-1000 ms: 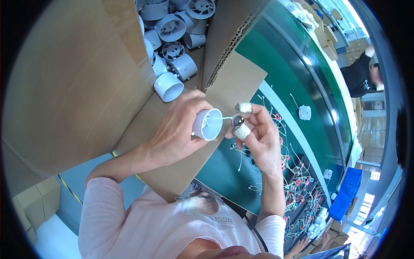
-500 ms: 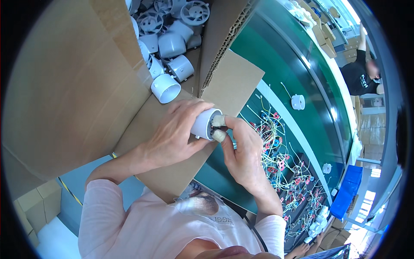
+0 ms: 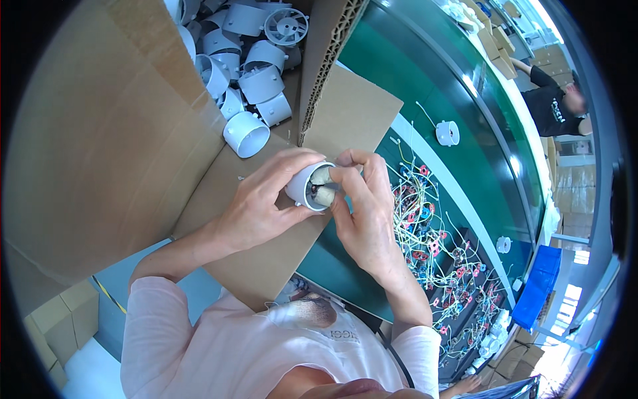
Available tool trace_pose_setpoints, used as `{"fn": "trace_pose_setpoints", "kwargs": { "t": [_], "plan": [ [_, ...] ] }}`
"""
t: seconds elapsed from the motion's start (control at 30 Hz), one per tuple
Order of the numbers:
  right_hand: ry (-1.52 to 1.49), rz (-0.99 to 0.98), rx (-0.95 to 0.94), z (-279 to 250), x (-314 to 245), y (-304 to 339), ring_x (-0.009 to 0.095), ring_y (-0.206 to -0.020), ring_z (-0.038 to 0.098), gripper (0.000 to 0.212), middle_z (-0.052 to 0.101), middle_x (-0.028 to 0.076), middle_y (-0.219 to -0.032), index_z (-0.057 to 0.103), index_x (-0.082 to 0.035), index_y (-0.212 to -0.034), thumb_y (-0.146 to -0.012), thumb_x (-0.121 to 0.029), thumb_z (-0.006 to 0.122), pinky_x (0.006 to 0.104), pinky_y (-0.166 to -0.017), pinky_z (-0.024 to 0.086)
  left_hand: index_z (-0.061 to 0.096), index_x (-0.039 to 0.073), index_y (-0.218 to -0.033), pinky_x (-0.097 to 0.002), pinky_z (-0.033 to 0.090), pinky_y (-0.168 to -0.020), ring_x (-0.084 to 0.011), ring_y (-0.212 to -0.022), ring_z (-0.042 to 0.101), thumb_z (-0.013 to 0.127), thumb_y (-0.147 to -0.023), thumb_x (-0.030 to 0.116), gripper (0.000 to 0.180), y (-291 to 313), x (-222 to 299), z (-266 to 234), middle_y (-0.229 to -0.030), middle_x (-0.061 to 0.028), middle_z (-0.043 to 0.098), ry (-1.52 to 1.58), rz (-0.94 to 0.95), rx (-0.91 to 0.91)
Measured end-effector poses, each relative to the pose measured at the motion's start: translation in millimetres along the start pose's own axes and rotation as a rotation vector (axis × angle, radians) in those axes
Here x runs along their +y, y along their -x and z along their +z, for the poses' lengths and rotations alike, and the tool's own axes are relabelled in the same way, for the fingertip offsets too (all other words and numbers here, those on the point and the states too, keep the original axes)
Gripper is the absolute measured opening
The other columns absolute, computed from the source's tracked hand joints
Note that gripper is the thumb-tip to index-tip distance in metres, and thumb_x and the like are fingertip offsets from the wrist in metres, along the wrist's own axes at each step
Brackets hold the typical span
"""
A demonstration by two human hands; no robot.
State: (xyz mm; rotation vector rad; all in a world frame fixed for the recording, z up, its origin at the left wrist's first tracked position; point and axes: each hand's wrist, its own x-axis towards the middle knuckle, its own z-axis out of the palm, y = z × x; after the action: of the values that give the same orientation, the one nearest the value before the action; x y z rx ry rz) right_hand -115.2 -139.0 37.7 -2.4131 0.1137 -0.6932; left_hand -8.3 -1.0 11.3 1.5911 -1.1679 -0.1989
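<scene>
My left hand (image 3: 256, 206) is wrapped round a white round plastic housing (image 3: 298, 189), its open end facing right. My right hand (image 3: 369, 226) has pale covers on two fingertips. Those fingertips are inside the housing's mouth, closed on a small dark part that I cannot make out. Both hands are above a cardboard flap (image 3: 266, 263). Just beyond the left hand, a similar white housing (image 3: 246, 134) lies at the mouth of a large carton (image 3: 106, 146), with several more heaped behind it.
Right of my hands, a tangle of wired parts (image 3: 425, 226) in red, blue and black lies along a green conveyor belt (image 3: 399, 73). Single white housings (image 3: 447, 133) sit on the belt. A blue bin (image 3: 537, 286) stands at right. Another person (image 3: 555, 106) is at the far right.
The housing has turned so its mouth shows more, and it has shifted slightly left. My right fingertips have gone deeper inside it. My view has shifted a little.
</scene>
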Motion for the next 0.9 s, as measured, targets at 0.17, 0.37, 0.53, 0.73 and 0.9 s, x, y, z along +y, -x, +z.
{"fn": "trace_pose_setpoints", "kwargs": {
  "t": [0.17, 0.37, 0.53, 0.73, 0.9],
  "plan": [
    [-0.162, 0.142, -0.093, -6, 6, 5, 0.035, -0.087, 0.057, 0.028, 0.056, 0.016, -0.101, 0.056, -0.002, -0.092, -0.068, 0.011, 0.06, 0.0401, -0.073, 0.046, 0.054, 0.004, -0.12, -0.0349, 0.051, -0.087, -0.0279, -0.107, 0.059, 0.078, -0.068, 0.0, 0.058, 3, 1, 9, -0.117, -0.0129, 0.057, 0.038, 0.039, 0.04],
    [-0.233, 0.265, -0.136, -8, 6, 9, 0.025, -0.091, 0.063, 0.026, 0.062, 0.014, -0.106, 0.057, 0.001, -0.1, -0.076, 0.011, 0.059, 0.0316, -0.077, 0.05, 0.053, 0.004, -0.121, -0.038, 0.047, -0.09, -0.0315, -0.112, 0.054, 0.077, -0.069, 0.003, 0.057, 1, 1, 15, -0.12, -0.0151, 0.054, 0.029, -0.022, -0.012],
    [-0.392, 0.443, 0.148, -41, 56, 7, 0.016, -0.091, 0.061, 0.023, 0.064, 0.008, -0.099, 0.06, 0.002, -0.103, -0.081, 0.006, 0.056, 0.0291, -0.083, 0.048, 0.053, 0.005, -0.121, -0.0413, 0.039, -0.098, -0.0321, -0.12, 0.044, 0.076, -0.071, 0.01, 0.055, -6, 20, -18, -0.124, -0.0168, 0.049, -0.362, 0.0, 0.014],
    [0.309, 0.697, 0.331, -140, 226, 24, 0.016, -0.075, 0.059, 0.021, 0.063, 0.009, -0.082, 0.063, -0.001, -0.102, -0.085, -0.013, 0.061, 0.0299, -0.073, 0.045, 0.056, 0.005, -0.115, -0.0406, 0.038, -0.097, -0.0289, -0.116, 0.047, 0.065, -0.073, 0.011, 0.043, -7, -6, -45, -0.12, -0.0152, 0.051, -1.211, 0.137, -0.096],
    [0.681, 0.264, 0.372, -130, 232, 15, 0.018, -0.075, 0.058, 0.018, 0.063, 0.01, -0.086, 0.062, 0.0, -0.102, -0.087, -0.008, 0.057, 0.0306, -0.072, 0.045, 0.059, 0.006, -0.102, -0.0407, 0.038, -0.095, -0.0274, -0.109, 0.051, 0.057, -0.076, 0.009, 0.026, -18, -19, -42, -0.116, -0.0136, 0.054, -1.308, 0.226, -0.091]
  ]
}}
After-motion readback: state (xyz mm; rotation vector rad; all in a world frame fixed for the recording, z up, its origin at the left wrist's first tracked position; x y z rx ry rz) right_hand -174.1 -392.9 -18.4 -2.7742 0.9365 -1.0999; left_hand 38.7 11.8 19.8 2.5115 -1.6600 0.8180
